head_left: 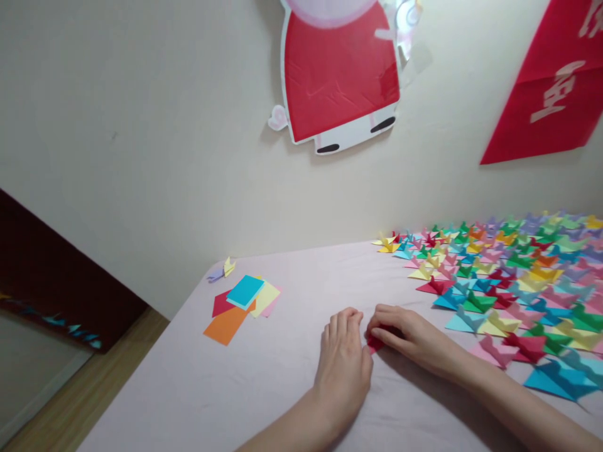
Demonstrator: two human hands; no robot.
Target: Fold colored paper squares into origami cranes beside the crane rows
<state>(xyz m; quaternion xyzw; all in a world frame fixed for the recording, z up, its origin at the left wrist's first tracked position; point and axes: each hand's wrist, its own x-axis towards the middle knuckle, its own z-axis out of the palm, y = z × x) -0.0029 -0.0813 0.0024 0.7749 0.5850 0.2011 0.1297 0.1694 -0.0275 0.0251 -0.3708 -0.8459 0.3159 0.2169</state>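
Note:
A small piece of folded red paper [375, 344] lies low on the covered surface between my hands, mostly hidden by fingers. My right hand [400, 329] pinches it from the right, thumb below and curled fingers above. On the other side, my left hand [343, 358] is closed, its fingers pressed together and curled, with the thumb against the paper's left edge. How far the left fingers reach around the paper is partly hidden. Left of my hands lie loose paper sheets: a blue sheet [245, 291] on top, an orange sheet [230, 322], a pale yellow sheet [266, 297], plus red and pink ones.
Rows of colourful folded paper cranes [513, 301] cover the right side, close to my right forearm. Two more folded pieces, one yellow [229, 267], one purple [216, 274], sit at the far left corner. A wall with a red-bodied cartoon cutout [342, 69] rises behind.

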